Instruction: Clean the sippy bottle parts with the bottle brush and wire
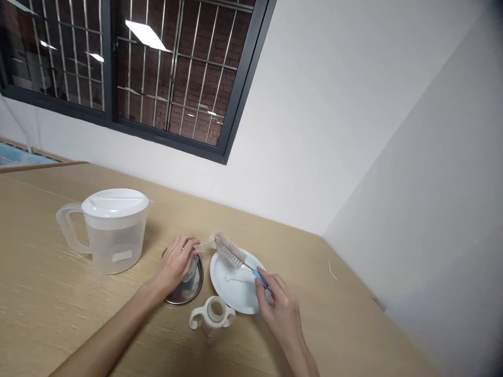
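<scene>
A bottle brush (231, 251) with white bristles and a blue handle is in my right hand (281, 301), its fingers closed round the handle. The brush head slants up to the left above a white plate (222, 285). My left hand (178, 262) is curled over a round metal tray (181, 299), its fingers on a clear see-through piece (191, 269) that they partly hide. The brush tip lies close to the left fingertips; whether they touch I cannot tell. Between my forearms stands an uncapped baby bottle (212, 317) with two white side handles.
A clear plastic pitcher (116, 241) with a white lid stands on the left of the wooden table (188, 351). A thin pale strip (332, 270) lies at the right. The white wall (271, 173) and a barred window (168, 73) bound the far side.
</scene>
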